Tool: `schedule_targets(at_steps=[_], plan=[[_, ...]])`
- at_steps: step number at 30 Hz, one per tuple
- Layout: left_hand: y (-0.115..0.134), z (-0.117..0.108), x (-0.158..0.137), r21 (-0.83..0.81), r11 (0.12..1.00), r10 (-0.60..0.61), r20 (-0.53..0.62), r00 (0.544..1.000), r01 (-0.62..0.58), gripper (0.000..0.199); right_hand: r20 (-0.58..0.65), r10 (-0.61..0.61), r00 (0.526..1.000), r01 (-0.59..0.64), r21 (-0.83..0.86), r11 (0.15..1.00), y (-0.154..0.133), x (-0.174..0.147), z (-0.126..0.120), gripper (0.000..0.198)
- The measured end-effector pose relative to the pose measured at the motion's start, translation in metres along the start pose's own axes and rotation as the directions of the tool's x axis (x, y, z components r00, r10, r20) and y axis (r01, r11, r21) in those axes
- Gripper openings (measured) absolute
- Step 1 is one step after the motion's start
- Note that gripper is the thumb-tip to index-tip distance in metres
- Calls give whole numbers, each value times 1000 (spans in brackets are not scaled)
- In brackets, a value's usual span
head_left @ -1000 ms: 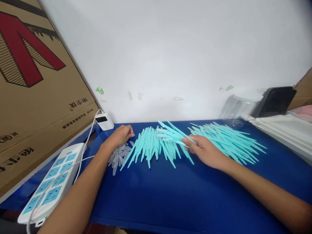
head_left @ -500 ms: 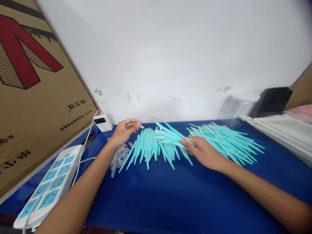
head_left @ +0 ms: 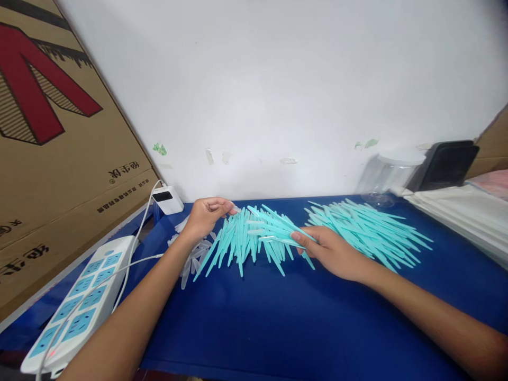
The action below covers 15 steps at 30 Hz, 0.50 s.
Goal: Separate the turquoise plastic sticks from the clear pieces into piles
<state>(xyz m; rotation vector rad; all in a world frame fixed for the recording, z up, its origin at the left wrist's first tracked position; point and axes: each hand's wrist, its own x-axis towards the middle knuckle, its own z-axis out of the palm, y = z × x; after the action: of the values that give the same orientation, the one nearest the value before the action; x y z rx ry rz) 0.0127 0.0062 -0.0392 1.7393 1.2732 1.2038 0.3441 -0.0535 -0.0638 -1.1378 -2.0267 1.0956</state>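
Observation:
My left hand (head_left: pixel 206 216) pinches a small translucent plastic cap (head_left: pixel 237 209) between thumb and fingertips, just above the far left of a heap of slim turquoise plastic sticks (head_left: pixel 240 246). In my right hand (head_left: pixel 333 253) is a fanned bunch of turquoise sticks (head_left: pixel 278 228), gripped near one end with the tips pointing left toward the cap. Under my left wrist lie several loose translucent caps (head_left: pixel 196 255), partly hidden by the forearm. A second pile of turquoise sticks (head_left: pixel 365 233) spreads out on the table beyond my right hand.
The blue table (head_left: pixel 270 323) meets a white wall (head_left: pixel 270 95). A power strip (head_left: pixel 83 301) with cables and a small white device (head_left: pixel 168 200) sit left, beside a large cardboard box (head_left: pixel 75 174). On the right are a clear jar (head_left: pixel 387 177), a black stand (head_left: pixel 448 164) and stacked white sheets (head_left: pixel 456 209).
My left hand has moved slightly right and down with the cap, toward the sticks. The bunch in my right hand has shifted slightly, its upper sticks lying lower and closer together.

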Motion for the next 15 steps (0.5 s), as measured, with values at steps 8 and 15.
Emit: schedule_targets(at_steps=[8,15], plan=[[2,6,0,50,999,-5,30,1000,3,53,56,3,998,0,-55,998,-8,-4,-1,60],[8,9,-3,85,996,-20,20,1000,18,50,66,-13,998,20,-114,993,-14,-4,0,60]])
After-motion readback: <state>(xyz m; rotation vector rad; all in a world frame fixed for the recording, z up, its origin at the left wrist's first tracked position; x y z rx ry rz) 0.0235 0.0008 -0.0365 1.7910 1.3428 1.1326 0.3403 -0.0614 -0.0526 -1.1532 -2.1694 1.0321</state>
